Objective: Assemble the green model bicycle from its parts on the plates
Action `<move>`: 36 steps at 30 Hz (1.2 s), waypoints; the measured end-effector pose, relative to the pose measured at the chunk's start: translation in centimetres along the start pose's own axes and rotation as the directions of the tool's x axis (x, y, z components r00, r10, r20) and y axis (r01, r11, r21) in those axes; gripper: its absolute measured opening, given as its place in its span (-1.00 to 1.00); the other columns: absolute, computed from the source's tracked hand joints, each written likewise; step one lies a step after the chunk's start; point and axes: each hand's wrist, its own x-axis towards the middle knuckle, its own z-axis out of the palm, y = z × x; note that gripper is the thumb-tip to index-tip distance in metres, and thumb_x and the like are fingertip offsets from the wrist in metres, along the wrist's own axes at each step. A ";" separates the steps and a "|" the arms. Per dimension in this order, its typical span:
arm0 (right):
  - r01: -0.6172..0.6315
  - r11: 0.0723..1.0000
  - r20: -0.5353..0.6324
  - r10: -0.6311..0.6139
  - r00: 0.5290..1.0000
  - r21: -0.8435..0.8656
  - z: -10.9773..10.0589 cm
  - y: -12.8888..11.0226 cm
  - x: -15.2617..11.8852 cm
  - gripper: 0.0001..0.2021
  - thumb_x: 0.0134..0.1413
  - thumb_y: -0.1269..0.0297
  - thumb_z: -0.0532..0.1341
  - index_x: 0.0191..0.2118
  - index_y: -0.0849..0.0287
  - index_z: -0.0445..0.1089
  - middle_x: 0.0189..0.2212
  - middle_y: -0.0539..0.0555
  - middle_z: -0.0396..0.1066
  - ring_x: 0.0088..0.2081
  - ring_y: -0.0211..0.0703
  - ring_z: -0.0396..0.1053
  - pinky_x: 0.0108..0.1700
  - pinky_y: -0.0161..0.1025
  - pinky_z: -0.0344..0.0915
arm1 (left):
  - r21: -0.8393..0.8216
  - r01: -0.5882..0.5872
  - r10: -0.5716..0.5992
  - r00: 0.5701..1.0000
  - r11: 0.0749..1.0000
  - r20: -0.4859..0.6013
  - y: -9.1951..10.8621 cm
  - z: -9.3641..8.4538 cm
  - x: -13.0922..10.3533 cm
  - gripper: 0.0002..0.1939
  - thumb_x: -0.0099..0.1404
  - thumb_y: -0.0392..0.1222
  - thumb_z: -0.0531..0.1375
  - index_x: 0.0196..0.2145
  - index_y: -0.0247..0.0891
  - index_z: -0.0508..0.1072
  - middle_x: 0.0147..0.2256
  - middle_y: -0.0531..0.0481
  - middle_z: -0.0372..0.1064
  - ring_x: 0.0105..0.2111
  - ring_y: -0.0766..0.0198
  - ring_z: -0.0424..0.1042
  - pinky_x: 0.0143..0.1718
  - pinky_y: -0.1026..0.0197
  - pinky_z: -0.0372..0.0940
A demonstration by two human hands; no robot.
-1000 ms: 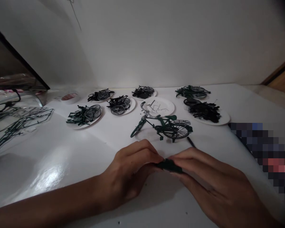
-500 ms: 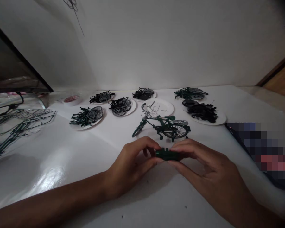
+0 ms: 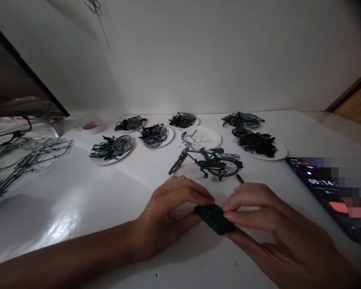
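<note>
Between both hands, low over the white table (image 3: 108, 224), is a small dark green plastic piece (image 3: 214, 218); its exact kind is unclear. My left hand (image 3: 174, 214) pinches its left end between thumb and fingers. The thumb and fingertips of my right hand (image 3: 267, 224) grip the right end. Just beyond them a green model bicycle (image 3: 209, 160) stands upright, its front wheel to the left. A dark thin rod (image 3: 240, 178) shows behind my right fingers, partly hidden.
Several paper plates with dark bicycle parts line the back, one (image 3: 111, 148) at left, another (image 3: 255, 142) at right. A middle plate (image 3: 215, 138) holds thin silvery bits. Green part sprues (image 3: 33, 160) lie left, below a screen (image 3: 18, 76). A phone (image 3: 325, 196) lies right.
The green piece has been tilted, and more of its broad face shows. My right hand has shifted lower and nearer. The view has moved slightly.
</note>
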 end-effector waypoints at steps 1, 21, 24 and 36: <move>0.027 1.000 -0.002 -0.027 1.000 0.002 -0.1 -0.1 0.1 -0.78 0.10 0.56 0.27 -0.21 0.08 0.41 -0.33 0.01 0.50 -0.29 -0.21 0.49 -0.26 -0.26 0.47 | 0.017 -0.031 0.031 1.000 0.999 0.006 0.0 -0.1 0.0 -0.88 0.30 -0.38 0.31 -0.19 -0.38 0.51 -0.21 -0.19 0.54 -0.21 0.21 0.52 -0.17 0.14 0.37; 0.283 0.952 0.158 -0.263 0.952 -0.119 -1.3 -0.3 -0.4 -0.76 0.19 0.60 0.14 -0.14 0.18 0.45 -0.19 0.02 0.57 -0.12 -0.19 0.49 0.05 -0.18 0.37 | 0.279 -0.373 0.346 0.928 0.885 0.141 -0.2 -1.3 -0.3 -0.83 0.35 -0.41 0.19 -0.09 -0.38 0.45 -0.24 -0.18 0.45 -0.30 0.20 0.39 -0.28 0.10 0.27; 0.311 0.942 0.165 -0.289 0.943 -0.126 -1.5 -0.2 -0.5 -0.75 0.15 0.60 0.15 -0.13 0.19 0.44 -0.20 0.02 0.57 -0.14 -0.20 0.50 0.10 -0.17 0.35 | 0.337 -0.430 0.397 0.903 0.837 0.165 0.1 -1.6 -0.3 -0.87 0.35 -0.39 0.22 -0.13 -0.38 0.47 -0.26 -0.13 0.46 -0.32 0.23 0.40 -0.31 0.12 0.27; 0.164 0.981 0.068 -0.157 0.985 -0.106 0.2 0.7 -0.6 -0.78 0.18 0.59 0.17 -0.15 0.13 0.37 -0.33 -0.01 0.52 -0.27 -0.19 0.50 -0.07 -0.13 0.41 | 0.480 -0.378 0.255 0.918 0.792 0.304 0.9 -2.0 0.6 -0.84 0.49 -0.34 0.07 -0.17 -0.42 0.43 -0.32 -0.11 0.47 -0.32 0.25 0.41 -0.26 0.14 0.24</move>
